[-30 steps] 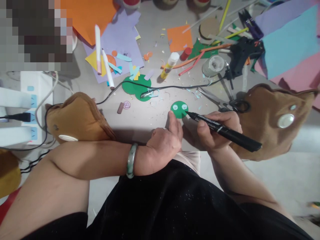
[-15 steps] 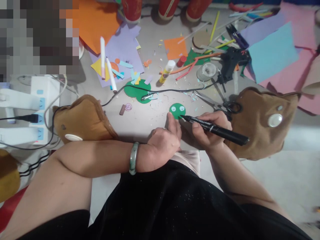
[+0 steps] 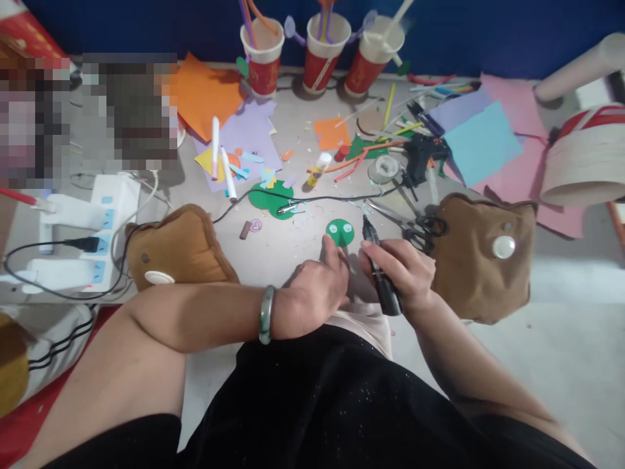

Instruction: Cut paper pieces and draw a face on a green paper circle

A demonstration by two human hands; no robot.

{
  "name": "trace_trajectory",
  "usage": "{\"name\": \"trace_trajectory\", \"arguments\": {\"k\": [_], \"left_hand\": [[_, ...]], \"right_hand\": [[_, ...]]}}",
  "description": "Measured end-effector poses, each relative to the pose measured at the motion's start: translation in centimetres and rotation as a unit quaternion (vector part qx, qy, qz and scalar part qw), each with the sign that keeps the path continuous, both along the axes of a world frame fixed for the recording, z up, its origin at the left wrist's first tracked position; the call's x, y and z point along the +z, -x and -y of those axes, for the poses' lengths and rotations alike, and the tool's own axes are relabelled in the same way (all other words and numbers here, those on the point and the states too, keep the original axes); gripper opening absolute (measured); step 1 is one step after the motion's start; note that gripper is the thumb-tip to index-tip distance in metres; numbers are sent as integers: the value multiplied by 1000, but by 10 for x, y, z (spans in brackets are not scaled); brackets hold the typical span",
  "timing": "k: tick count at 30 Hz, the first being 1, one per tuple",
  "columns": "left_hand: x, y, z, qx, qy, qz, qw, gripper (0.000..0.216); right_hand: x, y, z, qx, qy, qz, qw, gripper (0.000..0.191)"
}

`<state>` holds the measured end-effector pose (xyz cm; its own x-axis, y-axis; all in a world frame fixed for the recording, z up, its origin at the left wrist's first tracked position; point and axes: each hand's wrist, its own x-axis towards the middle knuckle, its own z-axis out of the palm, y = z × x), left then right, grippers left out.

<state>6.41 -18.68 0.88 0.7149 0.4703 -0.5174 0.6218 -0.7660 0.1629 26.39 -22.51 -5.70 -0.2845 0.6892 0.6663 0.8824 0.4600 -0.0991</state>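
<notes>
A small green paper disc point(image 3: 340, 232) with two pale eye spots lies on the grey table point(image 3: 288, 254). My left hand point(image 3: 317, 286) rests beside it, one finger stretched out and pressing the disc's near edge; a green bangle is on that wrist. My right hand point(image 3: 398, 273) is closed round a black marker point(image 3: 378, 267), which stands nearly upright with its tip just to the right of the disc.
Scissors point(image 3: 415, 228), a glue stick point(image 3: 318, 168), a black glue gun point(image 3: 420, 156), coloured paper sheets and scraps lie beyond. Three red cups point(image 3: 319, 55) stand at the back. Brown cushions point(image 3: 178, 251) flank my arms. A power strip point(image 3: 73, 241) sits left.
The marker has swung from lying flat with its tip on the disc to nearly upright, tip off the disc. The view has tilted up, showing the cups at the back.
</notes>
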Motion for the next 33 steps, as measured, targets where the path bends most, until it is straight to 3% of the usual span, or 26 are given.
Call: {"name": "trace_trajectory", "arguments": {"k": [3,6,10,16,20,23,26,30,33], "left_hand": [[2,-1,-2,4,0,-6,1000,91],[1,0,-2,4,-3,-9,1000,92],[-2,1,0,16,-9,3,1000,92],[-10,-1,0,29,-19,20,999,98],[-15,-1,1,21,-20,24,999,98],[-13,0,2,14,-34,35,999,95],[-6,1,1,17,-22,18,999,91],[0,2,-1,17,6,16,1000,89],[-2,2,-1,18,-1,24,1000,90]], "right_hand": [[21,-17,-6,-34,43,63,996,23],[37,-37,-16,-81,80,30,993,23],[44,-50,-22,-106,36,45,993,27],[29,-50,-11,-83,34,-24,996,18],[17,-45,-6,-29,-27,-82,996,25],[10,-30,0,-41,-66,-137,988,29],[2,-12,9,-96,-21,-167,981,21],[-10,1,14,-100,83,-220,967,22],[-10,-4,8,-71,38,-201,976,22]]}}
